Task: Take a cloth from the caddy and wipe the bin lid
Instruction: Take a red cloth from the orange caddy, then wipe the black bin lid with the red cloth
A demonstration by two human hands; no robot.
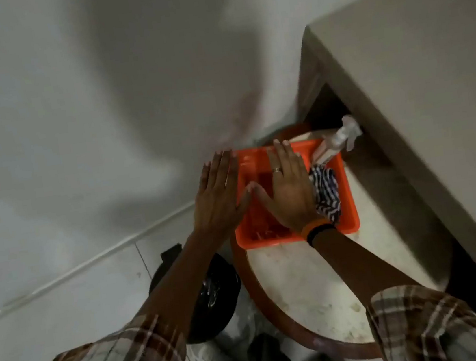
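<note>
An orange caddy (348,211) stands on a round white table top (302,287). Inside it, at the right, lies a crumpled blue-and-white striped cloth (326,191). My left hand (217,195) hovers flat over the caddy's left rim, fingers spread, holding nothing. My right hand (287,187) is held flat above the caddy's middle, just left of the cloth, also empty. A black bin (212,292) with a shiny lid sits on the floor to the left of the table, partly hidden by my left forearm.
A white spray bottle (337,141) leans in the caddy's far right corner. A beige counter (417,102) overhangs the table on the right. White wall lies ahead and pale floor tiles (66,309) to the left.
</note>
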